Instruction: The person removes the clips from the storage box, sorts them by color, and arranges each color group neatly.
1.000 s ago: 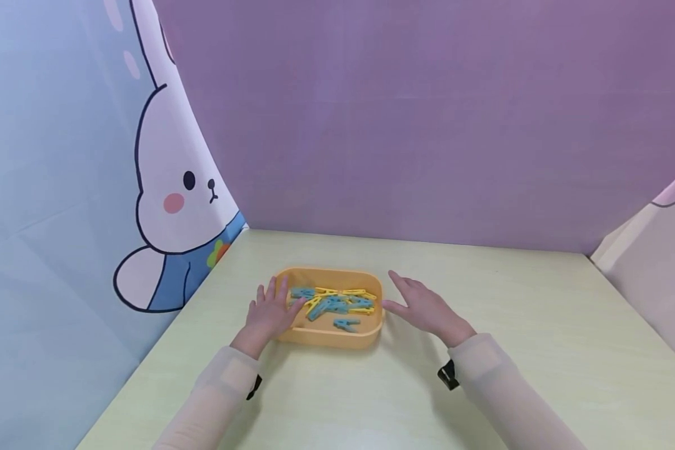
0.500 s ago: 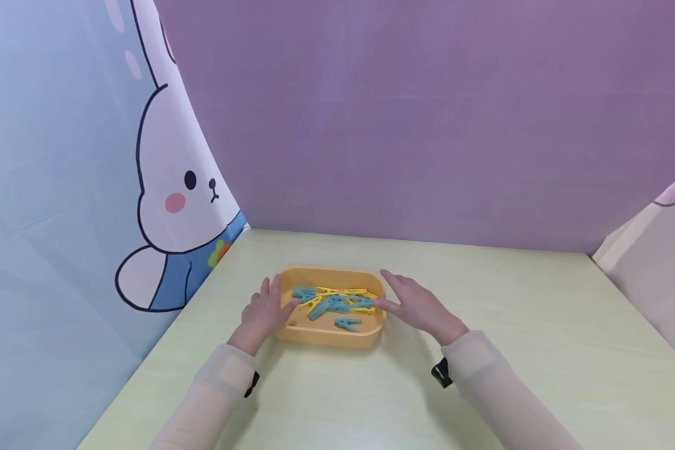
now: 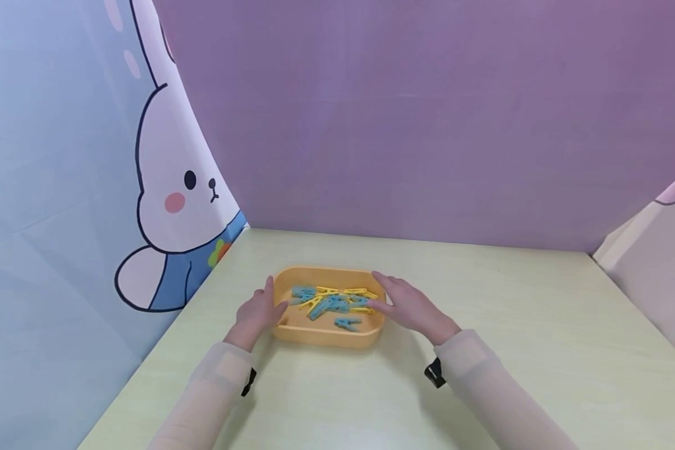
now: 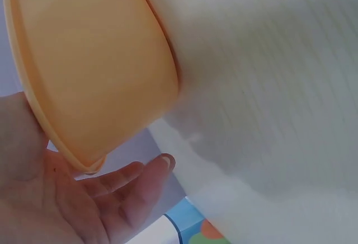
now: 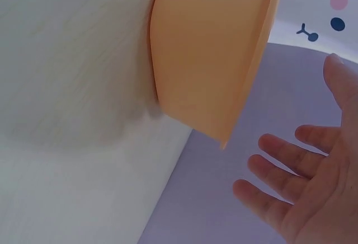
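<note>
Left hand [image 3: 257, 314]: fingers lying straight and apart, resting against the left end of the orange oval plastic tray [image 3: 322, 335].
Right hand [image 3: 409, 307]: fingers spreading straight, reaching over the tray's right rim.
Tray: sitting on the pale green worktop [image 3: 512, 325], holding blue and yellow plastic clothes pegs [image 3: 333, 301].

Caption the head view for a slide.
Two open hands, left hand and right hand, flank an orange tray of blue and yellow clothespins.

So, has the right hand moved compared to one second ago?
Yes. The right hand has moved left, toward the orange tray; its fingers now reach over the tray's right rim.
</note>
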{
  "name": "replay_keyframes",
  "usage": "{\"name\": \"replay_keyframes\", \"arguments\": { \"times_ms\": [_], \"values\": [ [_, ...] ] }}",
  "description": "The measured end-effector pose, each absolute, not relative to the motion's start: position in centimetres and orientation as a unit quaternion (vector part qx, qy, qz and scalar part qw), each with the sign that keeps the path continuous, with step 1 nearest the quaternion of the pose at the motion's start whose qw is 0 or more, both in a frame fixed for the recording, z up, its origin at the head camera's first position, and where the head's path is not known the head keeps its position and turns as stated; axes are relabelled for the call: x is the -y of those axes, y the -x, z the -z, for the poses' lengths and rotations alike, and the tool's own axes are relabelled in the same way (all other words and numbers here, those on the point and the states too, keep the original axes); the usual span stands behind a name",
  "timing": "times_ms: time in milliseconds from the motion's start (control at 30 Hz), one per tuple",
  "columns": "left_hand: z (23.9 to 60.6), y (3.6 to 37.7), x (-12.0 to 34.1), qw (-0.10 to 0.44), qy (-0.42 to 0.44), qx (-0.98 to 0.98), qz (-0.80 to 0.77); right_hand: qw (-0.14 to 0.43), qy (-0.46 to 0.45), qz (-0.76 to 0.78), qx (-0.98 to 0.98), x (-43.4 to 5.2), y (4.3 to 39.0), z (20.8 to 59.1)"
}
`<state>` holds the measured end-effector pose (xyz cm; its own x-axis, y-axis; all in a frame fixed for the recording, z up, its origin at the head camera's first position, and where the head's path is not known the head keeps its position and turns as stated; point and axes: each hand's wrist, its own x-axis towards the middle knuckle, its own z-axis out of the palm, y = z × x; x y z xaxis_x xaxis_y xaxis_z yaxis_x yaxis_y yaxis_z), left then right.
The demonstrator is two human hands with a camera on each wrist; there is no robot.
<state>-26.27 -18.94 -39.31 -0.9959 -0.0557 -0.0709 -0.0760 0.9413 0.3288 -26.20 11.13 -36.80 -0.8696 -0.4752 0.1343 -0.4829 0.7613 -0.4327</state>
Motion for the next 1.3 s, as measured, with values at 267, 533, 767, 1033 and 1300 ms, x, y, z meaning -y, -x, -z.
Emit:
{"name": "replay_keyframes", "arguments": {
  "times_ms": [267, 533, 767, 1033, 1300],
  "values": [
    [39.6, 26.4, 18.8, 0.039, 0.035, -0.983, -0.176, -0.001, -0.265, -0.244, 0.933, -10.4, 26.2, 36.9],
    [39.4, 26.3, 18.4, 0.035, 0.035, -0.982, -0.183, -0.004, -0.278, -0.251, 0.927, -9.7, 26.1, 36.9],
    [39.6, 26.4, 18.1, 0.004, 0.035, -0.986, -0.164, -0.002, -0.286, -0.254, 0.924, -9.3, 26.2, 37.0],
    [39.7, 26.3, 17.7, -0.029, 0.030, -0.989, -0.144, -0.001, -0.295, -0.277, 0.914, -8.7, 26.4, 37.5],
    [39.7, 26.3, 17.5, -0.043, 0.026, -0.990, -0.133, -0.003, -0.279, -0.294, 0.914, -8.2, 26.8, 37.7]
  ]
}}
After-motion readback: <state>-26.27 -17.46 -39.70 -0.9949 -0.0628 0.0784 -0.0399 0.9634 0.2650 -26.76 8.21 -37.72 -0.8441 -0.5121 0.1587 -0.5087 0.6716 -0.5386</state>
